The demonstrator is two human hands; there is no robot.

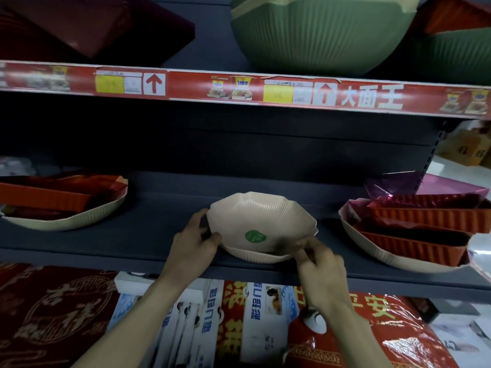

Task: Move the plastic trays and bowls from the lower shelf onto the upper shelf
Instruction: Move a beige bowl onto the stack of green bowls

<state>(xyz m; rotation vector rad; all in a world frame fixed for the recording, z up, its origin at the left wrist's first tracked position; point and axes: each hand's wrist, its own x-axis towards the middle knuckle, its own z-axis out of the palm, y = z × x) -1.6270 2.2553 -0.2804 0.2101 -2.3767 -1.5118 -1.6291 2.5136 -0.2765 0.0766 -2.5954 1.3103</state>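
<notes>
Pinching opposite rims, left hand [195, 241] and right hand [317, 257] hold the beige bowl [261, 224] between them

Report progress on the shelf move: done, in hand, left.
Done: the upper shelf already holds green ribbed plastic bowls and dark red trays; whether they were moved there is unclear. In hand: left hand and right hand grip the tilted beige ribbed plastic bowl on the lower shelf. Left: the left beige bowl of orange-red ribbed trays and the right beige bowl of orange-red ribbed trays.
</notes>
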